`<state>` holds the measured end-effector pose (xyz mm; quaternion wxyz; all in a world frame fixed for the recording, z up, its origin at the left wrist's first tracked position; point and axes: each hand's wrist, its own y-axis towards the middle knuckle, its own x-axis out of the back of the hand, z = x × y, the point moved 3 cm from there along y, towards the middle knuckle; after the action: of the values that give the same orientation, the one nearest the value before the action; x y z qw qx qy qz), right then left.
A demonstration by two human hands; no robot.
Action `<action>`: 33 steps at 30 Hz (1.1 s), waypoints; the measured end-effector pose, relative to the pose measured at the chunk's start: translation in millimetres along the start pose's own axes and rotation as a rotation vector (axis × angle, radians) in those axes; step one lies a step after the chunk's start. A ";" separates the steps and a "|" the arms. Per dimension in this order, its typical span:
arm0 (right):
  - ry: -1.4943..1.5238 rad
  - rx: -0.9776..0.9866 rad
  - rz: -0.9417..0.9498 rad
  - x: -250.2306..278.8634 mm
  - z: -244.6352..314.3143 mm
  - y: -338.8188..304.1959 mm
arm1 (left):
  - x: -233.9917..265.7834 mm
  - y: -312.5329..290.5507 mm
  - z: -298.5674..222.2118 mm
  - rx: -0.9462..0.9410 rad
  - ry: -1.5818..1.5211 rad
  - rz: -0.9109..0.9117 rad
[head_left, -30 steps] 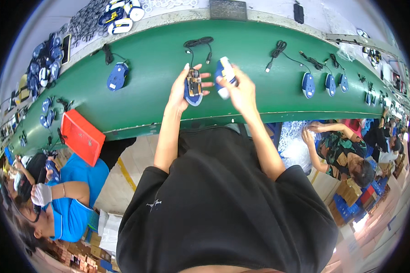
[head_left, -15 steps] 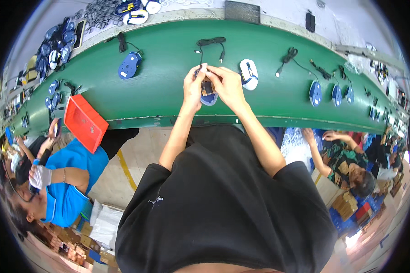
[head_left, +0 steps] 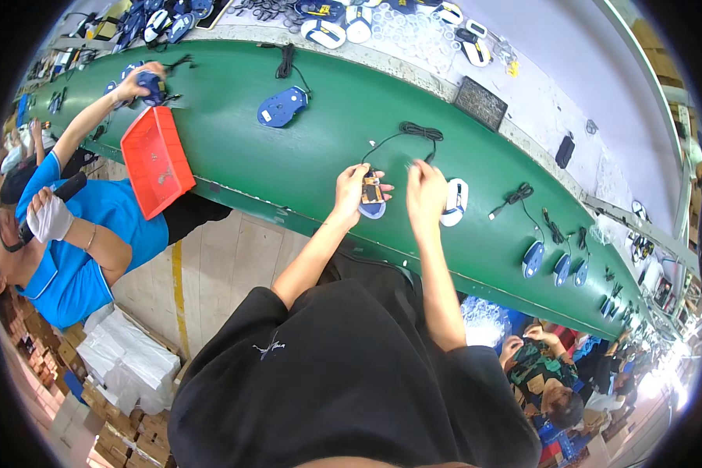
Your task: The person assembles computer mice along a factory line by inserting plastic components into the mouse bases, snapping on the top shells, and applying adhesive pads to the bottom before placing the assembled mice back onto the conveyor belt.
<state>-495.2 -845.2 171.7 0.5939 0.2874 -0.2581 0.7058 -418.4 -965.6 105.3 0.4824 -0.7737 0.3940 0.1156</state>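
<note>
My left hand (head_left: 350, 191) grips a blue computer-mouse base (head_left: 372, 200) with a small circuit board on top, resting on the green conveyor belt (head_left: 234, 156). Its black cable (head_left: 418, 131) coils on the belt beyond it. My right hand (head_left: 424, 191) hovers just right of the base, fingers pinched toward the cable; whether it holds anything I cannot tell. A white mouse shell (head_left: 453, 202) lies right beside my right hand.
Another blue mouse base (head_left: 281, 106) lies further left on the belt, and several more (head_left: 533, 258) sit to the right. A red tray (head_left: 156, 161) overhangs the belt's near edge. A person in a blue shirt (head_left: 74, 234) works at left. White boxes (head_left: 129, 355) are stacked on the floor.
The view has swung, so the belt now slants down to the right. My right hand has come off the mouse base and moved right; the white shell lies closer to it.
</note>
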 end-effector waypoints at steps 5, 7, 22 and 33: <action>0.383 0.087 0.322 -95.4 61.2 150.3 | -7.5 -8.1 -10.1 0.138 0.015 0.118; 0.665 -0.012 0.263 -119.2 84.1 199.8 | -11.3 -14.2 -20.8 0.169 0.010 0.140; 0.099 0.220 0.005 -99.3 42.3 228.8 | -5.8 -5.6 -54.0 0.176 -0.110 0.152; 0.557 -0.140 0.076 22.6 54.8 0.4 | -50.8 -22.0 -62.1 -0.066 -0.017 0.216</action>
<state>-493.1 -868.3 226.2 0.6333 0.0308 -0.1438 0.7598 -448.8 -987.4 179.6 0.4450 -0.7411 0.4668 0.1865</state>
